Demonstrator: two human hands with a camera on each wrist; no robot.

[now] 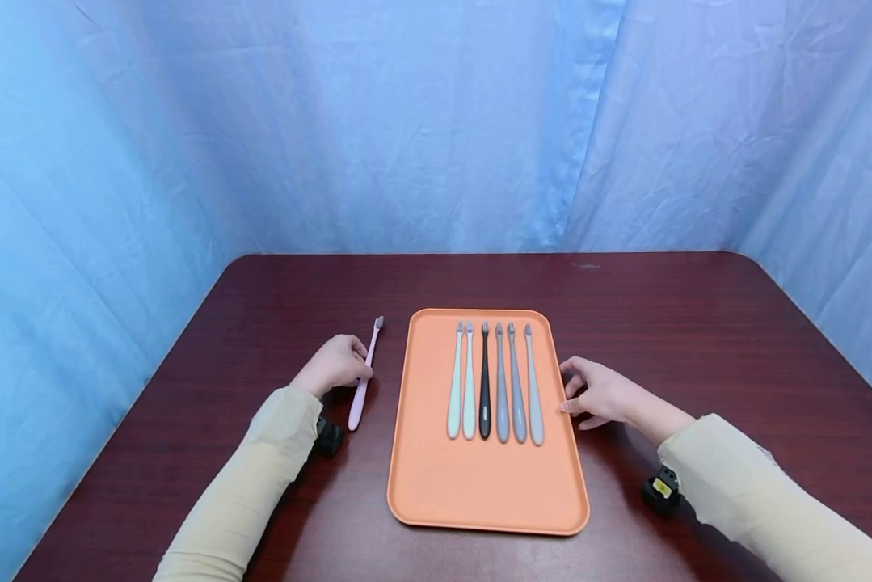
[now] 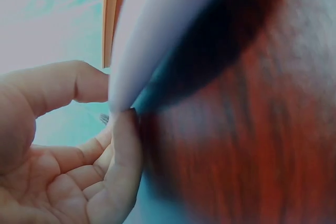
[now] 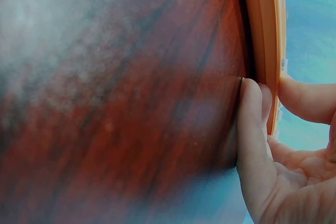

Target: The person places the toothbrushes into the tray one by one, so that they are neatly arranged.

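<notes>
A pink toothbrush [image 1: 364,380] lies on the dark wooden table [image 1: 661,323], left of an orange tray [image 1: 479,493]. My left hand [image 1: 337,364] curls over the middle of its handle, and in the left wrist view the fingers [image 2: 121,145] pinch the pale handle [image 2: 152,35]. Several toothbrushes [image 1: 501,388] lie side by side in the tray, heads pointing away, among them a black one [image 1: 485,380]. My right hand [image 1: 599,394] is at the tray's right edge. In the right wrist view the tray's rim [image 3: 265,35] runs between thumb and fingers [image 3: 252,119].
Blue curtains [image 1: 406,121] close off the back and both sides of the table. Small black camera mounts sit under each wrist [image 1: 328,436] [image 1: 661,489]. The near half of the tray holds nothing.
</notes>
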